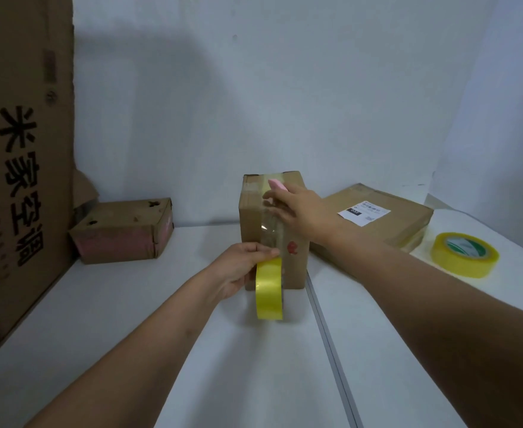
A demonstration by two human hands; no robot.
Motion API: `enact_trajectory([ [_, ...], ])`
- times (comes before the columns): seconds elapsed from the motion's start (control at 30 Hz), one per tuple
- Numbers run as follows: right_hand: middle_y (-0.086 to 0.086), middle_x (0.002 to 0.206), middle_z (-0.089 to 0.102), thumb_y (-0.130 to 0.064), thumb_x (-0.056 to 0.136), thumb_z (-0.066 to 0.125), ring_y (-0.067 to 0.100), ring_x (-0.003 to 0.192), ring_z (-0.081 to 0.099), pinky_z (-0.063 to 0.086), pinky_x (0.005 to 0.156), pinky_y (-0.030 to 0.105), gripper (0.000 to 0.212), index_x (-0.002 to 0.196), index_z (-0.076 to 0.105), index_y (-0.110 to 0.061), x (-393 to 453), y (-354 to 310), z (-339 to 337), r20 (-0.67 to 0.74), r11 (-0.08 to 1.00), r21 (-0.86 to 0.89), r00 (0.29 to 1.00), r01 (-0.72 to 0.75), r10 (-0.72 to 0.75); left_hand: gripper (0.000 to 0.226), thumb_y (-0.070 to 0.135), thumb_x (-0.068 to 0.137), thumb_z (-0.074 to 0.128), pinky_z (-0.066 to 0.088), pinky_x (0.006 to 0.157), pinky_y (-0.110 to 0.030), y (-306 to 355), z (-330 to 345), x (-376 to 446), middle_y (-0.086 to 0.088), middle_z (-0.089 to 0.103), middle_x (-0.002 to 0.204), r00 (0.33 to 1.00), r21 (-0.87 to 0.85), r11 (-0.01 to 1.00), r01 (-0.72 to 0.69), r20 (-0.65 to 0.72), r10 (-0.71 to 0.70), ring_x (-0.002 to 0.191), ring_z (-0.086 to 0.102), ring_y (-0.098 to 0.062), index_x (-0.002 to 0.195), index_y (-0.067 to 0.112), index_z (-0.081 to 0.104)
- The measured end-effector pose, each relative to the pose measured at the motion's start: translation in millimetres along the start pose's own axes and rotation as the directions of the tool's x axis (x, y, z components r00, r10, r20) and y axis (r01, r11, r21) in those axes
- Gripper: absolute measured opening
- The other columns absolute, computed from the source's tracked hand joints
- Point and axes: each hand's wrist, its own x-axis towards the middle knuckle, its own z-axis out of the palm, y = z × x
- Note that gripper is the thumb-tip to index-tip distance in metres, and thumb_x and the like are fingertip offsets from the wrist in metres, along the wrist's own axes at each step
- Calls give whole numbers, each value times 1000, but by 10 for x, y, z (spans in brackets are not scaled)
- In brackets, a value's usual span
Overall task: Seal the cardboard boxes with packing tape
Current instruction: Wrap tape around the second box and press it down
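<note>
- A white tabletop [130,304] meets pale walls, with cardboard boxes along the back.
- A small upright brown cardboard box [254,217] stands beyond the fingertips, glossy clear tape running down its near face.
- The left hand [238,267] curls its fingers around a yellow roll of packing tape [269,288], held on edge just below the fingers.
- The right hand [297,208] lies with fingers straight and together on the tape, pressing; a pink object [278,183] shows by its fingertips.
- The box looks light and likely to tip, so bracing it helps; the tape film is thin, sticky and prone to wrinkle, best held by the roll's rim.
</note>
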Motion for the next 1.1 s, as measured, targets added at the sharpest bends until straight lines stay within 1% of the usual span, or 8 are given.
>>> enact_trajectory([
  [0.2,13,121,63,-25,97,58,29,106,60,47,90,37,33,124,64,-7,-39,-15,57,-89,998,-25,995,49,-51,8,12,84,74,58,61,-25,-13,3,48,-14,74,89,999,-68,998,18,-26,-20,70,72,-19,88,6,70],
  [0.33,13,123,62,-23,98,56,30,107,59,47,91,37,35,128,61,-7,-23,-11,114,-116,997,-54,991,55,-61,11,13,82,77,53,56,-20,-239,-103,22,-3,69,71,991,239,961,136,-17,-135,59,65,-11,79,10,67],
  [0.5,9,129,58,-31,98,54,30,107,58,48,87,41,45,137,51,-9,-34,38,207,-92,974,-217,992,70,-92,13,13,84,76,54,62,-21,-350,-224,90,-3,68,73,979,144,970,197,-76,-188,65,66,-12,80,11,64],
  [0.6,9,130,56,-35,89,65,30,100,56,43,78,37,44,125,57,-11,-63,67,237,-104,933,-347,985,94,-138,10,12,86,73,55,60,-19,-305,-245,169,-2,70,71,972,89,971,222,-94,-214,63,67,-9,82,10,64],
  [0.77,8,135,50,-47,77,69,29,112,51,34,89,38,62,127,51,-16,-95,85,303,-70,896,-438,991,69,-111,12,16,90,70,59,72,-26,-393,-246,234,-6,72,86,971,40,981,190,-156,-182,73,68,-14,97,7,67],
  [0.87,7,141,45,-47,80,67,27,118,46,32,97,38,63,132,48,-17,-76,60,270,-61,927,-369,994,67,-96,16,25,92,68,59,66,-26,-420,-246,195,-7,71,86,976,160,978,135,-190,-104,71,67,-15,93,9,69],
  [0.97,10,135,49,-37,92,58,29,114,47,36,101,40,57,141,41,-12,-73,-4,146,-160,990,-135,986,29,-51,20,36,88,70,48,52,-14,-380,-283,141,3,70,73,961,432,896,96,-275,29,58,63,-4,87,17,76],
  [1.1,0,110,54,-14,92,46,21,87,51,46,75,36,37,129,48,-12,-332,-165,72,-423,991,130,903,-21,75,22,39,82,76,44,49,-11,-393,-277,80,-1,72,74,935,505,862,24,-317,160,58,60,-5,79,17,79],
])
